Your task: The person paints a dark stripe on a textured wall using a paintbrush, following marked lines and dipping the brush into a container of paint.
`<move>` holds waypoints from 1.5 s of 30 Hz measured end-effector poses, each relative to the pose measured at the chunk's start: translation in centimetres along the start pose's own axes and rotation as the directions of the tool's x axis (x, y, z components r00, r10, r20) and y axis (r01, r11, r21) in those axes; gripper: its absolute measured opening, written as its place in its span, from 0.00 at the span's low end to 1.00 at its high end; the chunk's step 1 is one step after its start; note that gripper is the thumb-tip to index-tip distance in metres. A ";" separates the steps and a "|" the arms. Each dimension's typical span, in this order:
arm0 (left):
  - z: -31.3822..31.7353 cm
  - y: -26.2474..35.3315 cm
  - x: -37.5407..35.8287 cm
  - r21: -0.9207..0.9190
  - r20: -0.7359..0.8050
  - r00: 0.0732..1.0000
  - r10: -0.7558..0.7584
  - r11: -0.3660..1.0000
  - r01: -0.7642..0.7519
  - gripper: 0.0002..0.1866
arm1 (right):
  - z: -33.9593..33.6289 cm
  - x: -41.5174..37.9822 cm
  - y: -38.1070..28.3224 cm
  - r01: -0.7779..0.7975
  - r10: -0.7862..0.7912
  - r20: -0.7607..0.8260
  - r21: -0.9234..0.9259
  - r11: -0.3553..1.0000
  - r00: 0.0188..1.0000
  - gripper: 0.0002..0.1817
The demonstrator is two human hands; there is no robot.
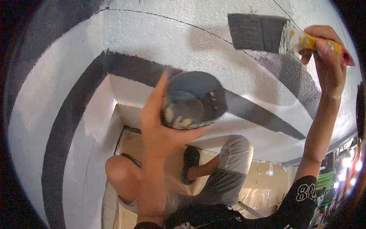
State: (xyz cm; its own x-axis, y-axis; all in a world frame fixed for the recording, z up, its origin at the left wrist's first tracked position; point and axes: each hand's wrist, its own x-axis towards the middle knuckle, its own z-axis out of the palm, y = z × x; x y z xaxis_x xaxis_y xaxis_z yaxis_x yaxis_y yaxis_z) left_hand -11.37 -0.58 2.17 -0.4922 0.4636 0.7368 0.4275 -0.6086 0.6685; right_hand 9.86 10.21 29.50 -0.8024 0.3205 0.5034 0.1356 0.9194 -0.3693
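In the head view, my left hand is closed around a round paint container with dark paint inside. Motion blurs the hand and the container a little, and pale spots mark the container's lower edge. Up at the right, my right hand grips the yellow, paint-splashed handle of a wide flat paintbrush. Its dark bristles point left and overlap the white wall in this view. A dark painted band bends across the wall behind the container.
Thin dark guide lines curve over the white surface. Below are my bent legs and a dark shoe, with a tan floor covering beneath. Bright lights and clutter show at the far right.
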 end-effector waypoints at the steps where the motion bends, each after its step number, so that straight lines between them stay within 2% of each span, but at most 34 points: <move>1: -0.2 0.1 -0.3 -0.004 -0.031 0.999 -0.024 1.000 0.024 0.58 | -0.7 -0.1 0.9 0.013 -0.019 -0.043 -0.126 0.992 0.999 0.17; 2: -0.5 -0.1 -0.6 -0.005 -0.020 1.000 -0.024 1.000 0.024 0.58 | -1.0 -0.4 1.6 0.019 -0.041 -0.082 -0.250 0.968 0.996 0.18; 4: -1.1 -1.0 -1.1 0.017 -0.031 0.998 -0.056 0.998 0.057 0.59 | 0.3 -1.5 2.1 0.023 -0.053 -0.099 -0.280 0.960 0.994 0.18; 5: -1.4 -1.0 -1.4 0.019 -0.021 0.998 -0.053 0.998 0.054 0.59 | 2.0 -1.9 2.1 0.050 -0.094 -0.240 -0.184 0.982 0.966 0.18; 6: -1.6 -0.9 -1.6 0.029 -0.059 0.991 -0.121 0.992 0.123 0.59 | 3.5 -2.6 2.2 0.090 -0.118 -0.378 -0.092 0.992 0.918 0.17; 7: -1.8 -0.8 -1.9 0.035 -0.097 0.978 -0.186 0.981 0.190 0.59 | 4.7 -3.5 2.4 0.111 -0.123 -0.438 -0.053 0.992 0.891 0.17; 8: -2.0 -1.0 -2.0 0.037 -0.086 0.980 -0.180 0.982 0.183 0.59 | 6.0 -4.4 3.2 0.173 -0.141 -0.551 0.006 0.985 0.823 0.18; 10: -2.4 -1.4 -2.1 0.094 -0.165 0.975 -0.149 0.982 0.165 0.61 | 9.8 -6.1 3.6 0.208 -0.119 -0.700 0.043 0.977 0.704 0.21; 12: -2.7 -1.3 -2.1 0.082 -0.188 0.975 -0.118 0.987 0.135 0.62 | 13.9 -6.2 4.0 0.203 -0.212 -0.830 -0.122 0.972 0.516 0.19; 13: -2.8 -1.1 -2.0 0.056 -0.226 0.969 -0.102 0.992 0.117 0.63 | 15.4 -6.3 4.1 0.151 -0.215 -0.863 -0.162 0.975 0.458 0.18; 14: -2.8 -1.0 -2.1 0.069 -0.208 0.974 -0.087 0.992 0.104 0.63 | 17.0 -6.2 4.1 0.130 -0.187 -0.893 -0.145 0.981 0.411 0.17; 15: -2.8 -0.8 -2.3 -0.030 -0.242 0.958 -0.153 0.988 0.150 0.63 | 18.4 -5.9 4.2 0.137 -0.124 -0.932 -0.081 0.987 0.341 0.16; 16: -3.0 -0.5 -2.5 -0.128 -0.266 0.937 -0.226 0.972 0.198 0.63 | 19.5 -5.7 4.2 0.144 -0.054 -0.961 -0.015 0.989 0.271 0.15; 20: -5.0 0.0 -2.6 -0.045 -0.227 0.944 -0.237 0.971 0.233 0.64 | 22.2 -5.3 5.2 0.117 -0.068 -0.979 -0.045 0.992 0.192 0.21; 22: -5.6 -0.8 -3.3 -0.004 -0.277 0.940 -0.198 0.979 0.204 0.65 | 22.7 -6.5 5.3 0.032 -0.064 -0.936 -0.056 0.998 0.347 0.21; 23: -5.9 -1.0 -3.6 -0.006 -0.263 0.943 -0.203 0.978 0.209 0.65 | 23.6 -6.4 4.8 -0.121 -0.041 -0.964 -0.075 0.990 0.263 0.18; 24: -6.3 -1.2 -3.8 0.042 -0.277 0.939 -0.205 0.973 0.225 0.63 | 24.0 -7.0 4.8 -0.137 -0.037 -0.966 -0.074 0.988 0.255 0.18; 26: -6.9 -1.4 -4.4 0.085 -0.280 0.936 -0.212 0.966 0.244 0.62 | 24.3 -8.1 4.6 -0.138 0.093 -0.968 0.062 0.988 0.234 0.15; 27: -7.4 -1.7 -4.8 0.159 -0.257 0.945 -0.203 0.955 0.248 0.62 | 23.9 -9.1 4.0 -0.311 0.200 -0.914 0.087 0.946 0.352 0.19; 28: -7.7 -1.9 -4.8 0.235 -0.233 0.953 -0.193 0.940 0.248 0.62 | 24.0 -8.7 3.9 -0.319 0.204 -0.918 0.091 0.944 0.341 0.19; 29: -8.0 -2.2 -4.8 0.237 -0.221 0.956 -0.194 0.940 0.245 0.62 | 24.1 -8.0 4.0 -0.280 0.154 -0.960 0.084 0.956 0.236 0.18; 31: -8.5 -3.1 -4.9 0.414 -0.153 0.986 -0.067 0.902 0.126 0.63 | 24.7 -6.7 4.7 -0.171 0.030 -1.000 0.028 0.985 0.006 0.17; 32: -8.4 -3.4 -4.8 0.409 -0.148 0.987 -0.065 0.904 0.121 0.63 | 24.8 -6.8 4.8 -0.174 0.024 -1.000 0.024 0.984 0.001 0.17; 35: -8.4 -3.7 -4.6 0.360 -0.174 0.979 -0.105 0.919 0.162 0.62 | 24.9 -7.4 4.7 -0.209 0.059 -0.976 0.014 0.978 0.210 0.15; 37: -8.3 -3.8 -4.5 0.331 -0.185 0.974 -0.131 0.925 0.188 0.60 | 25.2 -6.7 4.2 -0.247 0.018 -0.936 -0.073 0.966 0.350 0.15; 40: -8.1 -3.9 -4.2 0.286 -0.196 0.965 -0.172 0.932 0.224 0.59 | 25.7 -5.7 3.7 -0.177 -0.062 -0.856 -0.176 0.968 0.513 0.17; 43: -7.8 -4.1 -4.0 0.237 -0.206 0.954 -0.220 0.934 0.267 0.57 | 25.9 -5.6 4.0 -0.052 -0.111 -0.817 -0.170 0.984 0.565 0.20; 44: -7.7 -4.2 -4.0 0.220 -0.211 0.948 -0.238 0.934 0.283 0.56 | 25.8 -5.8 3.9 -0.060 -0.108 -0.819 -0.170 0.984 0.563 0.20; 45: -7.7 -4.3 -4.1 0.200 -0.220 0.941 -0.257 0.932 0.301 0.56 | 25.6 -6.1 3.9 -0.206 -0.063 -0.862 -0.191 0.960 0.503 0.19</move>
State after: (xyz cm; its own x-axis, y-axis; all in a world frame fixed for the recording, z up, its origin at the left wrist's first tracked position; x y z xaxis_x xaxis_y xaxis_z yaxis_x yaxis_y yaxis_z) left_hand -17.05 -4.78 -4.48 -0.7397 0.4510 0.4995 0.4018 -0.2994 0.8654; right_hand 0.37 6.02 5.02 0.0882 0.2996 0.9500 0.4067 0.8597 -0.3089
